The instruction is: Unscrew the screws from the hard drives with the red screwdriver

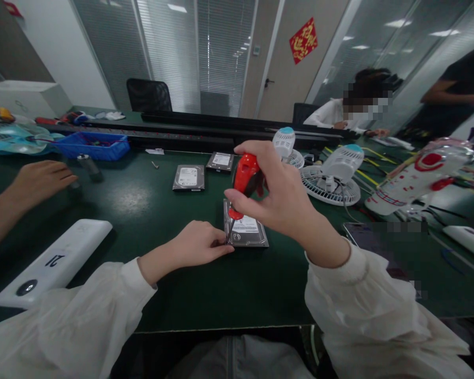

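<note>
My right hand (278, 192) is wrapped round the red and black handle of a screwdriver (245, 176). The screwdriver tilts slightly, its thin shaft pointing down at the near left corner of a hard drive (247, 226). This drive lies flat on the green table, label up, partly covered by the tool and my right hand. At the same corner, the fingers of my left hand (195, 243) are pinched together beside the shaft's tip. What they grip there, if anything, is hidden. Two more hard drives lie beyond: one with a white label (188, 177), another (220, 161) farther back.
A co-worker's hand (43, 176) reaches in from the left near a small metal cylinder (89, 166). A white power bank (55, 263) lies front left, a blue tray (92, 146) behind. White fans (332, 179), a clear bottle (413, 173) and a phone (379, 242) are at right.
</note>
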A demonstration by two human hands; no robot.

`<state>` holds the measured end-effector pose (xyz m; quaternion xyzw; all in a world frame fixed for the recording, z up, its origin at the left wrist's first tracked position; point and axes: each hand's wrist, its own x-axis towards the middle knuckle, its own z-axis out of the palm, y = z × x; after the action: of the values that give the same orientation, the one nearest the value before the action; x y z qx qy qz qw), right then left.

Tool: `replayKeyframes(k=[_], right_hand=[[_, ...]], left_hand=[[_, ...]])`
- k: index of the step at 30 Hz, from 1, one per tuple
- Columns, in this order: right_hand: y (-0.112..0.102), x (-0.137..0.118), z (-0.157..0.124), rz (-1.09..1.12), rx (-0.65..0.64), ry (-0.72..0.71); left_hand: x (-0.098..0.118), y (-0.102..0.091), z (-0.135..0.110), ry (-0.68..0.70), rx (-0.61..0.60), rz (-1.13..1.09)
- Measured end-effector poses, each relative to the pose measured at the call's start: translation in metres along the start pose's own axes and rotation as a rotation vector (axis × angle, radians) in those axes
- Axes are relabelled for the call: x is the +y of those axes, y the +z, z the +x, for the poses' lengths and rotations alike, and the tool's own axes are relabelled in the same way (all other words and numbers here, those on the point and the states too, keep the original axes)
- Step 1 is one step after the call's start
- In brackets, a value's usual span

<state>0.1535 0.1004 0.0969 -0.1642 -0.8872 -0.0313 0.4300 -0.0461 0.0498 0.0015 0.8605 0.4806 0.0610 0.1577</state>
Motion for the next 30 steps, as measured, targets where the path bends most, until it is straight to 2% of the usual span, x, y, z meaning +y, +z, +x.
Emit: replayKeyframes(k=[5,10,13,19,27,30], right_hand=[[-0.011,0.001,0.007,-0.072,0.089,0.058],[-0.019,0.005,0.009,0.022,0.010,0.012],[-0.016,0.006,0.008,0.069,-0.023,0.024],[-0.011,0.005,0.010,0.138,0.098,0.073],[-0.010,0.004,0.009,0.153,0.023,-0.022],[-0.008,0.002,0.010,0.141,0.050,-0.030]], left_hand=[[0.001,-0.001,0.001,-0.009,-0.003,0.021],[0.001,0.000,0.001,0.006,0.010,0.008],[0.001,0.000,0.001,0.004,0.003,-0.009],[0.002,-0.001,0.001,0.001,-0.001,-0.005],[-0.001,0.002,0.001,0.010,0.016,-0.007],[0.001,0.000,0.001,0.005,0.009,-0.001]])
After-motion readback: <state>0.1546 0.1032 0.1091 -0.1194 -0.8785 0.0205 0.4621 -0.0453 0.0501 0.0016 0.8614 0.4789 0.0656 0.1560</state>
